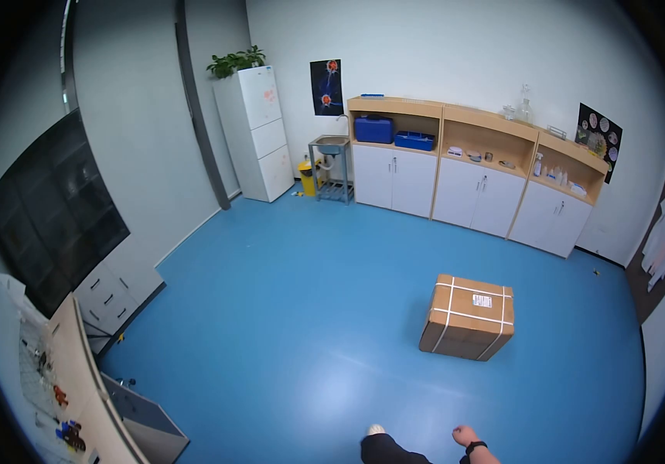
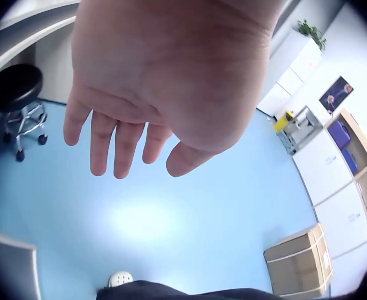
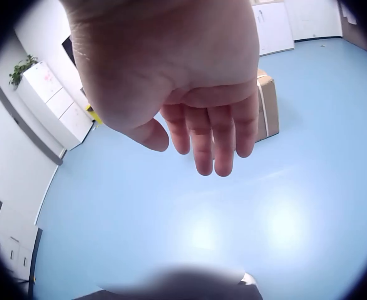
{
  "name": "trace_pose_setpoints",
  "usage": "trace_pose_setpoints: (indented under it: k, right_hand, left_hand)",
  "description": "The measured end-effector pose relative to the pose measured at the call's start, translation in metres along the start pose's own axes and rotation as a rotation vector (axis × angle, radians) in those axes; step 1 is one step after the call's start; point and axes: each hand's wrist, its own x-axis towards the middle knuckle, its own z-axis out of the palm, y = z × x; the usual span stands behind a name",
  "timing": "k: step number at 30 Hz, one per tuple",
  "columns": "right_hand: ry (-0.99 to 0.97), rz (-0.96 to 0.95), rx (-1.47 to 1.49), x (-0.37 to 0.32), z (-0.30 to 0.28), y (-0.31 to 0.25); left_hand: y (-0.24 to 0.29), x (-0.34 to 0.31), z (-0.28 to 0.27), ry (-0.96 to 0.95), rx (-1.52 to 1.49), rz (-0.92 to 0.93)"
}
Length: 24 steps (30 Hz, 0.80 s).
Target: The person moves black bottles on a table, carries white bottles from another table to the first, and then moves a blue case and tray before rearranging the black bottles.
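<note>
A brown cardboard box [image 1: 464, 338] bound with white straps and bearing a white label stands on the blue floor, ahead and to the right in the head view. My right hand [image 1: 464, 435], with a black band at the wrist, hangs low at the bottom of that view, apart from the box. In the right wrist view its fingers [image 3: 202, 140] hang loosely downward with nothing in them. My left hand [image 2: 152, 81] shows only in the left wrist view, its fingers loose and slightly spread over the floor, holding nothing.
Cabinets [image 1: 472, 197] with shelves line the back wall, beside a small sink [image 1: 331, 143] and a yellow bin [image 1: 308, 179]. A white cabinet [image 1: 259, 139] topped by a plant stands further left. A bench [image 1: 77, 363] runs along the left, with a black stool [image 2: 16, 90] near it.
</note>
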Motion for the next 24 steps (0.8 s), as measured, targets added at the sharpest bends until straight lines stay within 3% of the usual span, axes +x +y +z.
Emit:
trace_pose_setpoints:
  k: [2, 3, 7, 8, 10, 12, 15, 18, 19, 20, 21, 24]
  right_hand:
    - [-0.07, 0.136, -0.121, 0.025, 0.027, 0.059]
    - [-0.216, 0.261, -0.083, 0.024, 0.025, 0.072]
    - [-0.173, 0.184, -0.126, 0.108, 0.004, 0.001]
    - [-0.148, 0.151, -0.14, 0.144, -0.01, -0.024]
    - [-0.122, 0.099, -0.172, 0.199, -0.027, -0.062]
    - [-0.126, 0.064, -0.208, 0.236, -0.028, -0.09]
    - [-0.119, 0.007, -0.268, 0.296, -0.033, -0.136]
    - [-0.131, -0.03, -0.339, 0.354, -0.013, -0.127]
    - [-0.14, -0.044, -0.205, 0.353, -0.048, -0.221]
    - [-0.096, -0.17, -0.116, 0.371, -0.062, -0.28]
    - [-0.052, -0.296, -0.025, 0.391, -0.07, -0.325]
    - [-0.083, -0.356, 0.058, 0.434, -0.09, -0.428]
  left_hand:
    - [0.039, 0.053, -0.039, 0.062, -0.109, 0.056]
    - [0.059, 0.082, -0.053, 0.07, -0.128, 0.071]
    - [0.153, 0.141, -0.115, 0.135, -0.313, 0.094]
    - [0.169, 0.162, -0.126, 0.13, -0.26, 0.175]
    - [0.209, 0.186, -0.148, 0.068, -0.322, 0.143]
    - [0.233, 0.204, -0.165, 0.012, -0.386, 0.145]
    - [0.263, 0.247, -0.181, 0.086, -0.338, 0.196]
    - [0.259, 0.272, -0.18, 0.021, -0.254, 0.135]
    - [0.261, 0.278, -0.183, -0.019, -0.238, 0.076]
    - [0.27, 0.294, -0.19, -0.019, -0.243, 0.08]
    - [0.281, 0.311, -0.198, -0.014, -0.251, 0.07]
    - [0.31, 0.368, -0.233, 0.003, -0.259, 0.037]
